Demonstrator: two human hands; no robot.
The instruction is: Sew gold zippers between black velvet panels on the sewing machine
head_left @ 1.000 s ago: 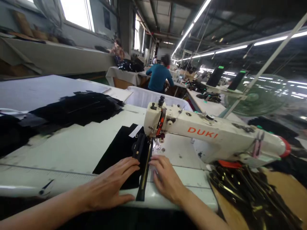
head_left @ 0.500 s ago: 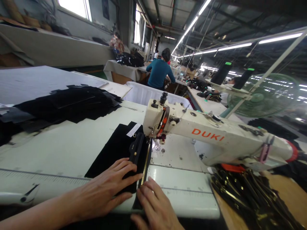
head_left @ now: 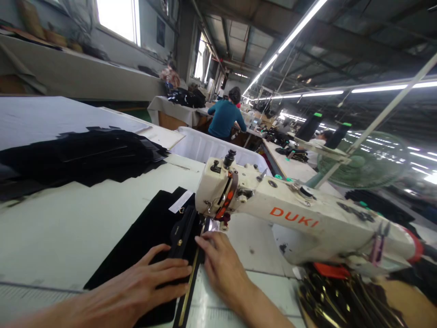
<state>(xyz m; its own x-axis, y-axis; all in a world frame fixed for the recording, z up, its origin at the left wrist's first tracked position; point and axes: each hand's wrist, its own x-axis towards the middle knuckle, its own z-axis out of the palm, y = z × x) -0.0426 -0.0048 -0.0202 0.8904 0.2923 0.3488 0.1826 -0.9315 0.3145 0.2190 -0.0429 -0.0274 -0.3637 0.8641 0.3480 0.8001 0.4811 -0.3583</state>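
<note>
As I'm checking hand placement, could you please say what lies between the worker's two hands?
In the head view, a black, gold-toothed zipper runs between the left hand and right hand.

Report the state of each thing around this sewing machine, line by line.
Fabric, spread flat
Zipper, laid straight
Left hand, open over fabric and zipper
Right hand, at the zipper's edge
Machine, running or stopped unclear
Black stack, layers staggered
Fan, spinning or not unclear
Lights, lit

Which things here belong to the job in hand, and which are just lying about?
In the job:
left hand, on the black fabric
right hand, at the zip
sewing machine

Seemingly just nearby:
fan
white bin
pink snips
black pile, left (purpose unclear)
</note>
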